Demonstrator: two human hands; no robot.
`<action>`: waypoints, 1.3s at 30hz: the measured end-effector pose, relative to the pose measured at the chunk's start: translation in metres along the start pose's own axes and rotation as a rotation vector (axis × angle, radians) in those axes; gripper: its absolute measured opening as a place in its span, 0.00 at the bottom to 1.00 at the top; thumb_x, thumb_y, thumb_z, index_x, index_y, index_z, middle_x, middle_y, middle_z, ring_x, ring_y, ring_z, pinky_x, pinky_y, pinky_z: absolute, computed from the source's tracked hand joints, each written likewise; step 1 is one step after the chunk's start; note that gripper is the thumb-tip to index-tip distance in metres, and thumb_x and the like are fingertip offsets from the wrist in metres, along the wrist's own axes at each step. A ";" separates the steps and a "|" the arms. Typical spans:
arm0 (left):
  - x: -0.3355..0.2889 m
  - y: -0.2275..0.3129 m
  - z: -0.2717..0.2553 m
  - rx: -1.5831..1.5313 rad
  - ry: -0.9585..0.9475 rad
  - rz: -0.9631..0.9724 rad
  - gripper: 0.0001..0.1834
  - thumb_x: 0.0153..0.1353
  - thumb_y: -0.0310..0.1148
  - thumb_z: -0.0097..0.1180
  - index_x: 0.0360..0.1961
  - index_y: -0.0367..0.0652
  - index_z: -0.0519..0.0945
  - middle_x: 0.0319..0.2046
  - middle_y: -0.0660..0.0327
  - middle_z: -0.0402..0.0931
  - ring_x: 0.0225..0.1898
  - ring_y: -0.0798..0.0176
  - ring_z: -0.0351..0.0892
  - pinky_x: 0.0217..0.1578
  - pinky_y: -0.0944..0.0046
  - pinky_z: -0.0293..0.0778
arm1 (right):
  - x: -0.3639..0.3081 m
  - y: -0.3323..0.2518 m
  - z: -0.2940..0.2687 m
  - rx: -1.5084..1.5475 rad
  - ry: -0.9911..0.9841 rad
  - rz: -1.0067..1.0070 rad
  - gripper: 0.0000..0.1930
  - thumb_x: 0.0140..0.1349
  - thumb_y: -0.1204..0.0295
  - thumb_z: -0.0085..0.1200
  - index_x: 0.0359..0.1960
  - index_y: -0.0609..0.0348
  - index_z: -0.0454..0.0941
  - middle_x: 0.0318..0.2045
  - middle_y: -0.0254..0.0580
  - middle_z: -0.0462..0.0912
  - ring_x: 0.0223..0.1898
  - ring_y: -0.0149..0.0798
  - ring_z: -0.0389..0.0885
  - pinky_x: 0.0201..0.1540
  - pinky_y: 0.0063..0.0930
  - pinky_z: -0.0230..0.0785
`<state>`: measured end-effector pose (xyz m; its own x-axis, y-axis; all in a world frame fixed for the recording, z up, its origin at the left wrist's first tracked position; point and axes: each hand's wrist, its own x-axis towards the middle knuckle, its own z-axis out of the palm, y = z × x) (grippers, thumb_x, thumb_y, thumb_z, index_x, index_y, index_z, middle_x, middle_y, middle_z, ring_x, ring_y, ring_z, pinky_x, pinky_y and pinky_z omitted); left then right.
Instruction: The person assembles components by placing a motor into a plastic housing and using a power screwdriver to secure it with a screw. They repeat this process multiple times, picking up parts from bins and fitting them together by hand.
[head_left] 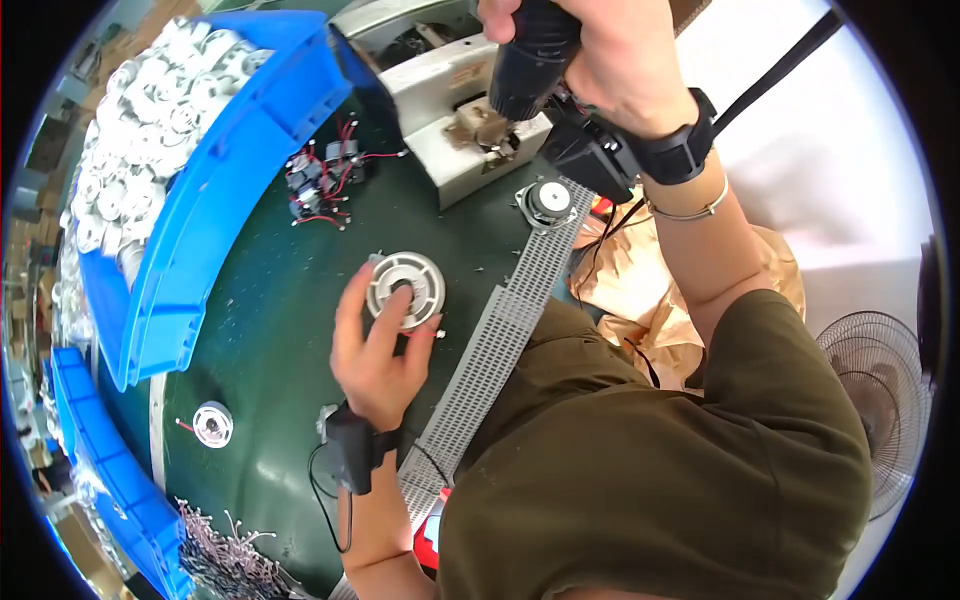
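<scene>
My left hand (377, 368) grips a round white spoked plastic housing (428, 283) on the green work surface, thumb and fingers about its rim and one finger over the dark centre. At the top, my right hand (625, 70) is wrapped round the black body of a power screwdriver (537, 55). The screwdriver points down over a metal fixture (485, 140); its tip cannot be made out. A round speaker-like part with a white centre (549, 200) lies just below the fixture, beside the perforated metal strip (500, 325).
A blue bin (205, 235) heaped with white plastic rings (150, 120) stands at the left. Small motors with red wires (325, 180) lie beside it. Another round white part (212, 425) sits at lower left, near bundled wires (225, 555). A fan (875, 400) stands at right.
</scene>
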<state>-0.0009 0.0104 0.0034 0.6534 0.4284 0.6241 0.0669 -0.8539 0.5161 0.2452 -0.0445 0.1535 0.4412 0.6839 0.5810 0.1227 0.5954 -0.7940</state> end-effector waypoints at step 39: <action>-0.002 0.001 0.000 0.096 -0.020 0.033 0.20 0.39 0.27 0.70 0.38 0.40 0.80 0.50 0.44 0.71 0.45 0.47 0.77 0.41 0.59 0.77 | -0.035 0.012 -0.009 -0.005 0.095 0.086 0.21 0.48 0.84 0.52 0.47 0.69 0.66 0.17 0.39 0.74 0.17 0.34 0.75 0.21 0.24 0.67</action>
<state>-0.0023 0.0090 0.0026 0.6712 0.3943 0.6277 0.1166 -0.8924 0.4359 0.2393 -0.0654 0.1217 0.5323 0.6894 0.4914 0.0854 0.5338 -0.8413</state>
